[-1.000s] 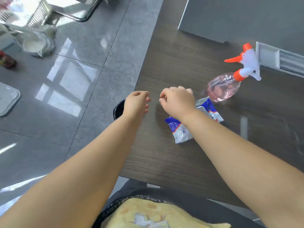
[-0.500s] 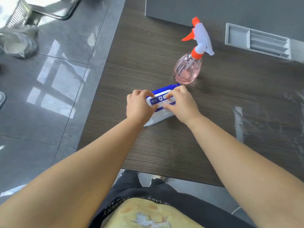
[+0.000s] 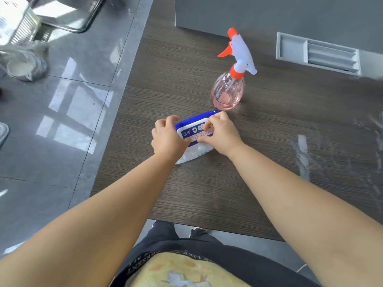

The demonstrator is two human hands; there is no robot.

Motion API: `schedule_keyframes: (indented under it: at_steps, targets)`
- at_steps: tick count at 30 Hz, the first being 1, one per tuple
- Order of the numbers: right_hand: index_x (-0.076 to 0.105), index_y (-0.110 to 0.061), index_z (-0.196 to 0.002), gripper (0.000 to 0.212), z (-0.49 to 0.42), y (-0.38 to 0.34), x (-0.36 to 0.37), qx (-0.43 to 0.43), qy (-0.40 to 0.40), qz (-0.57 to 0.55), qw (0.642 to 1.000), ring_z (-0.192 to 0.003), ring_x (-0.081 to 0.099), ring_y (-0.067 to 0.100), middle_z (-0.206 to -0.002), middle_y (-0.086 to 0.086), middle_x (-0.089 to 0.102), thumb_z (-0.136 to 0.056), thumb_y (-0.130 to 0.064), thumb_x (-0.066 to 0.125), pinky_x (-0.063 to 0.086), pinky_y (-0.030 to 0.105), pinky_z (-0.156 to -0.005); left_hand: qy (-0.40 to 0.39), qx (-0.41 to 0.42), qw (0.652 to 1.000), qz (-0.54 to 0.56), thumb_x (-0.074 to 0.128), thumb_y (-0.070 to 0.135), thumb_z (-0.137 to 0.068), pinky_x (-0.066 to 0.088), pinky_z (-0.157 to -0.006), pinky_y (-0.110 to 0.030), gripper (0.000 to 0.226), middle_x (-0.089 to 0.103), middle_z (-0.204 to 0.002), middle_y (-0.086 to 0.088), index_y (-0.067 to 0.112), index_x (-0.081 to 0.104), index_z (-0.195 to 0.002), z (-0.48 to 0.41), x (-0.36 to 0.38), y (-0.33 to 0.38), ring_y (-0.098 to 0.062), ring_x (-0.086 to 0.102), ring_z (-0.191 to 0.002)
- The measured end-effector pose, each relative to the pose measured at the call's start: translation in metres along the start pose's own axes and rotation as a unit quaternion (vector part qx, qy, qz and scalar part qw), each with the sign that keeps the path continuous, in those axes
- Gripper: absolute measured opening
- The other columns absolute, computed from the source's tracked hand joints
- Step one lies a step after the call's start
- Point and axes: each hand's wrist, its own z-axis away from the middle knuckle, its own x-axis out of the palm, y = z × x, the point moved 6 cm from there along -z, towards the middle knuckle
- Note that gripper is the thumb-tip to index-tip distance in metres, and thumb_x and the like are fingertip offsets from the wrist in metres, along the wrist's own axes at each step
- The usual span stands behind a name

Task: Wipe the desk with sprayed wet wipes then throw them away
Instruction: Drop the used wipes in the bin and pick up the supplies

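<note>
A blue and white wet-wipe pack (image 3: 191, 129) lies on the dark wood desk (image 3: 207, 183) just in front of me. My left hand (image 3: 169, 138) grips its left end with curled fingers. My right hand (image 3: 222, 133) pinches the label flap on top of the pack. Behind the pack stands a pink spray bottle (image 3: 228, 92) with a white and orange trigger head, upright and untouched. No loose wipe is visible.
A grey slotted cable tray (image 3: 319, 53) is set into the desk at the back right, below a grey panel (image 3: 269, 15). Pale streaks (image 3: 302, 154) mark the desk at the right. The desk's left edge borders glossy grey floor tiles (image 3: 62, 121).
A second ago both hands hovered by the desk's left edge with the pack under my right wrist. They have since closed on the pack; the view has shifted right.
</note>
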Motion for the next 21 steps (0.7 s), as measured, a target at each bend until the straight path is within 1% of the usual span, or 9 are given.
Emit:
schedule_keyframes:
  at_steps: [2, 5, 7, 8, 10, 13, 16, 18, 21]
  targets:
    - [0.060, -0.012, -0.094, 0.026, -0.001, 0.011, -0.007, 0.042, 0.006, -0.093, 0.995, -0.091, 0.052, 0.014, -0.106, 0.000, 0.049, -0.078, -0.024, 0.075, 0.046, 0.030, -0.088, 0.004, -0.056, 0.998, 0.022, 0.074, 0.041, -0.073, 0.035, -0.101, -0.039, 0.079, 0.035, -0.138, -0.005, 0.023, 0.033, -0.139, 0.003, -0.005, -0.008, -0.025, 0.032, -0.128]
    - [0.054, -0.015, -0.096, 0.028, -0.001, 0.034, -0.034, 0.142, 0.143, -0.208, 0.957, -0.089, 0.055, 0.014, -0.100, -0.002, 0.056, -0.080, -0.028, 0.073, 0.049, 0.036, -0.089, -0.008, -0.151, 0.982, 0.113, 0.076, 0.045, -0.070, 0.041, -0.092, -0.036, 0.089, 0.047, -0.128, -0.004, 0.012, 0.030, -0.139, 0.004, -0.008, -0.025, -0.023, 0.047, -0.116]
    - [0.051, -0.014, -0.104, 0.045, -0.003, 0.044, -0.052, 0.175, 0.251, -0.222, 0.926, -0.098, 0.053, 0.016, -0.109, 0.000, 0.053, -0.074, -0.036, 0.077, 0.047, 0.035, -0.090, -0.036, -0.203, 0.963, 0.176, 0.082, 0.048, -0.059, 0.051, -0.082, -0.034, 0.087, 0.061, -0.110, -0.004, 0.007, 0.045, -0.125, 0.003, -0.006, -0.029, -0.022, 0.060, -0.097]
    - [0.050, -0.013, -0.114, 0.058, -0.007, 0.046, -0.058, 0.174, 0.279, -0.228, 0.916, -0.106, 0.051, 0.017, -0.116, 0.002, 0.050, -0.071, -0.039, 0.079, 0.045, 0.034, -0.093, -0.048, -0.218, 0.954, 0.198, 0.085, 0.047, -0.052, 0.055, -0.080, -0.038, 0.080, 0.066, -0.099, -0.006, 0.005, 0.055, -0.113, 0.002, -0.004, -0.031, -0.024, 0.065, -0.091]
    - [0.038, -0.012, -0.137, 0.087, -0.020, 0.045, -0.063, 0.161, 0.268, -0.240, 0.919, -0.126, 0.040, 0.020, -0.137, 0.007, 0.041, -0.067, -0.041, 0.082, 0.037, 0.035, -0.105, -0.065, -0.235, 0.932, 0.268, 0.087, 0.035, -0.053, 0.057, -0.081, -0.045, 0.052, 0.068, -0.083, -0.009, 0.006, 0.062, -0.088, 0.002, 0.001, -0.031, -0.028, 0.069, -0.085]
    - [0.018, -0.015, -0.148, 0.112, -0.044, 0.041, -0.065, 0.122, 0.218, -0.231, 0.940, -0.141, 0.024, 0.022, -0.151, 0.008, 0.026, -0.062, -0.041, 0.085, 0.025, 0.042, -0.115, -0.084, -0.248, 0.902, 0.343, 0.082, 0.020, -0.066, 0.055, -0.082, -0.050, 0.028, 0.069, -0.089, -0.011, 0.011, 0.061, -0.084, 0.006, 0.006, -0.025, -0.029, 0.068, -0.080]
    - [0.025, -0.018, -0.144, 0.111, -0.059, 0.038, -0.066, 0.095, 0.193, -0.225, 0.950, -0.134, 0.035, 0.022, -0.144, 0.005, 0.036, -0.056, -0.045, 0.087, 0.035, 0.043, -0.109, -0.062, -0.222, 0.884, 0.407, 0.073, 0.016, -0.078, 0.056, -0.082, -0.045, 0.021, 0.070, -0.100, -0.008, 0.015, 0.060, -0.095, 0.003, 0.005, -0.018, -0.025, 0.068, -0.081]
    - [0.032, -0.018, -0.138, 0.100, -0.065, 0.039, -0.067, 0.079, 0.173, -0.212, 0.959, -0.126, 0.043, 0.020, -0.135, 0.003, 0.044, -0.057, -0.043, 0.086, 0.040, 0.036, -0.103, -0.045, -0.202, 0.869, 0.450, 0.069, 0.015, -0.083, 0.055, -0.084, -0.045, 0.017, 0.069, -0.103, -0.005, 0.019, 0.057, -0.094, 0.002, 0.003, -0.011, -0.025, 0.067, -0.089]
    - [0.040, -0.016, -0.133, 0.085, -0.069, 0.038, -0.068, 0.071, 0.157, -0.163, 0.971, -0.120, 0.049, 0.020, -0.129, 0.003, 0.050, -0.063, -0.039, 0.084, 0.043, 0.031, -0.092, -0.023, -0.161, 0.873, 0.459, 0.066, 0.014, -0.086, 0.053, -0.085, -0.046, 0.015, 0.067, -0.101, -0.004, 0.022, 0.053, -0.091, 0.002, -0.007, -0.005, -0.025, 0.066, -0.092]
